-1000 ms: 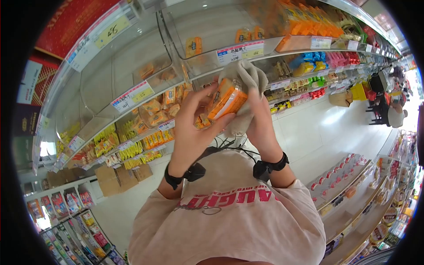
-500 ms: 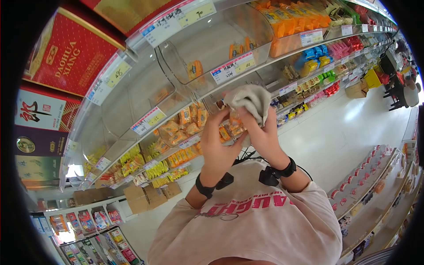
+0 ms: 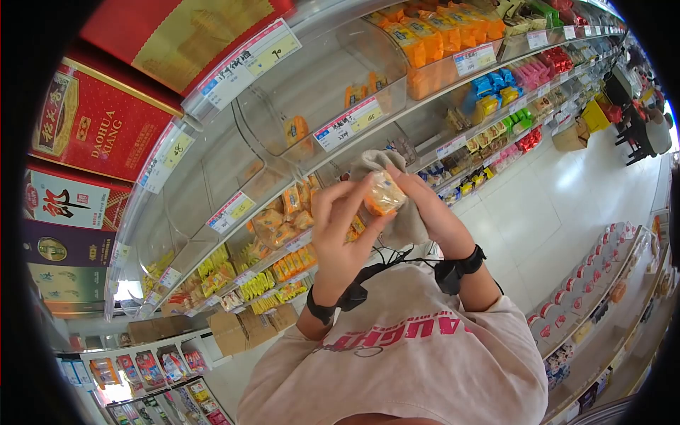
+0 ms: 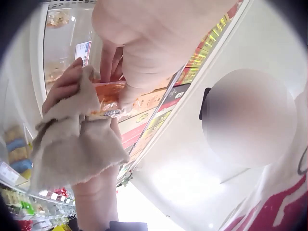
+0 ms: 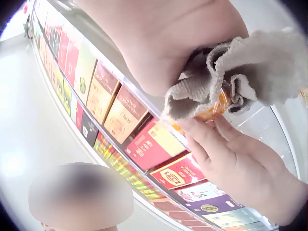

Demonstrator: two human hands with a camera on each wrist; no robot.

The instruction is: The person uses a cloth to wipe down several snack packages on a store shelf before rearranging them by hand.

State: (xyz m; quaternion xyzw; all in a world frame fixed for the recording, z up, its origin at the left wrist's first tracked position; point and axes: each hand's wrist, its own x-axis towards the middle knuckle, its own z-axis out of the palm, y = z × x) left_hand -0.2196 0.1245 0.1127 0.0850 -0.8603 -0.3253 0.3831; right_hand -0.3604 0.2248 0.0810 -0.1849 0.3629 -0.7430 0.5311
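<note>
one small orange, plastic-wrapped packet point(image 3: 384, 194) sits between the hands: the left hand point(image 3: 340, 237) pinches it, the right hand point(image 3: 438, 216) grips it through a beige cloth point(image 3: 409, 225) (rather rumpled). beyond, clear plastic bins point(image 3: 394, 86) hold orange packets point(image 3: 423, 37).

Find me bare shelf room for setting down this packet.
The clear bin has bare room between the upper price tag and its few loose packets. Crowded: the orange row to its right and the heap beside the left hand.

There were one left hand point(image 3: 341, 246), one right hand point(image 3: 440, 225) and two black wristbands point(image 3: 470, 262) — plus one cloth point(image 3: 411, 225) and one orange packet point(image 3: 384, 194).
</note>
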